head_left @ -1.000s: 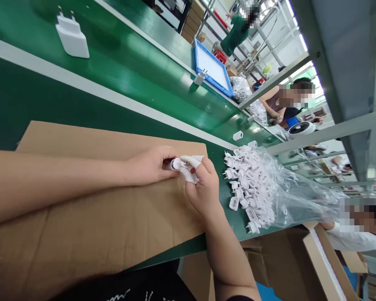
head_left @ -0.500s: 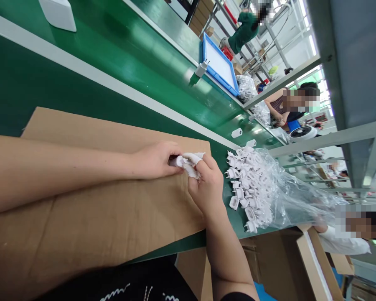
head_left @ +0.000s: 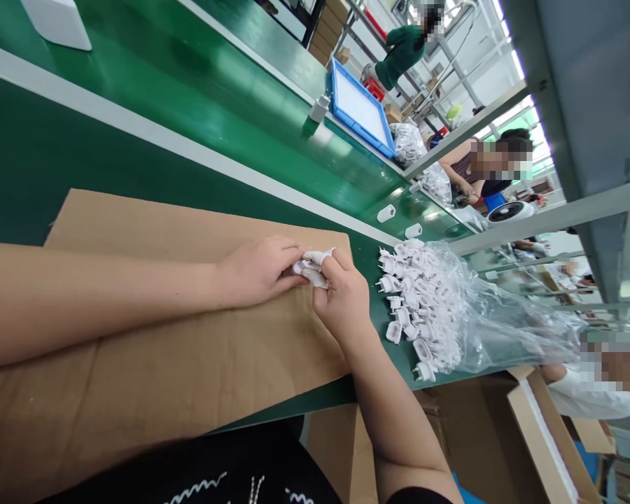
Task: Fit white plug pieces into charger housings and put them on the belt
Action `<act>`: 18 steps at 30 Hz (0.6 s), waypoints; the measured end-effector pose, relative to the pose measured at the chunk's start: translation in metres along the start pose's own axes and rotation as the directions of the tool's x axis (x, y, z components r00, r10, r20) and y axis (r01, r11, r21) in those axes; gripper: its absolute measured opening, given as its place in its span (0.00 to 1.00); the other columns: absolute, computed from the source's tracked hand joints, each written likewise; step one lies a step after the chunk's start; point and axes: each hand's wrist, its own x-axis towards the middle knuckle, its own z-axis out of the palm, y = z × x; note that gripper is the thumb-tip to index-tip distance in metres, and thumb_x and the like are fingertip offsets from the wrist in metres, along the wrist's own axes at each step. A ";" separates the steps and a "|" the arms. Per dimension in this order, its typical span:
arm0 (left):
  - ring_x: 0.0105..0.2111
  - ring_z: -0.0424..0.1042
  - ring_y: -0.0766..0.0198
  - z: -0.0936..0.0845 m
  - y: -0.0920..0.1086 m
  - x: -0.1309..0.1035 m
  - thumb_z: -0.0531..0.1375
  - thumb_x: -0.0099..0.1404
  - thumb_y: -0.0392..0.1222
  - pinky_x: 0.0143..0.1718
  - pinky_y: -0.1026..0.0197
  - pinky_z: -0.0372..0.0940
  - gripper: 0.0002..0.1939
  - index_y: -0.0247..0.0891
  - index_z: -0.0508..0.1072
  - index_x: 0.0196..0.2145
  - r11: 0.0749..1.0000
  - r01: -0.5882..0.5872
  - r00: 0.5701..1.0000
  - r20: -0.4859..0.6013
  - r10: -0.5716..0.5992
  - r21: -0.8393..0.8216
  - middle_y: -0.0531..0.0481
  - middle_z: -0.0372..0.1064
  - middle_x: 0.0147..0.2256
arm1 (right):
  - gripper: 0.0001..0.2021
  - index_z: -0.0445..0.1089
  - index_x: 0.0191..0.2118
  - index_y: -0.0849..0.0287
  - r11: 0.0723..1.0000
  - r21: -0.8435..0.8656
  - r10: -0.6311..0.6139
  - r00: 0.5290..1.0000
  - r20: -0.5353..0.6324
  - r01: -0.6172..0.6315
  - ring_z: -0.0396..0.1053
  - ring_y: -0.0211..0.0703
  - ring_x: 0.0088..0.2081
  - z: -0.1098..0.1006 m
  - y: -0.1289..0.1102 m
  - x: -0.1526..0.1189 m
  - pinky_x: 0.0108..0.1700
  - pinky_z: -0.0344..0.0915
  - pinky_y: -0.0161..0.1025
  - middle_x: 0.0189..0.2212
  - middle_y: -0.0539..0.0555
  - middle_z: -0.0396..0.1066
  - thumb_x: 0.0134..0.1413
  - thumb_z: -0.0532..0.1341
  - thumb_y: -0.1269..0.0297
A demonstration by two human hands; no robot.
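The green bench [head_left: 36, 154] is shining, smooth and hard, and a flat cardboard sheet [head_left: 189, 364] is lying on it, matte and creased. Past the sheet's right edge, a clear, wrinkled plastic bag [head_left: 509, 332] is lying against a heap of white plug parts [head_left: 420, 308], rounded shells with thin pins. Over the cardboard, the left hand [head_left: 262, 269] is pinching a small white piece [head_left: 297, 267] between thumb and fingers; the right hand [head_left: 344, 290] is meeting it, thumb and forefinger, in white finger covers [head_left: 320, 257], pinching its exposed end. The piece is sitting between both hands, mostly hidden (its full outline is escaping me). It is probably weighing little and feeling stiff, perhaps slipping slightly under bare skin; its sides are likely offering the safest hold.
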 end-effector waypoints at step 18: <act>0.33 0.71 0.57 -0.010 0.001 0.005 0.60 0.67 0.58 0.33 0.58 0.61 0.19 0.39 0.76 0.37 0.998 0.063 0.991 0.116 -0.065 0.028 0.46 0.73 0.33 | 0.10 0.76 0.43 0.57 0.956 0.292 -0.004 1.000 -0.023 0.011 0.63 0.40 0.34 0.013 0.019 0.000 0.35 0.63 0.36 0.32 0.51 0.62 0.62 0.58 0.73</act>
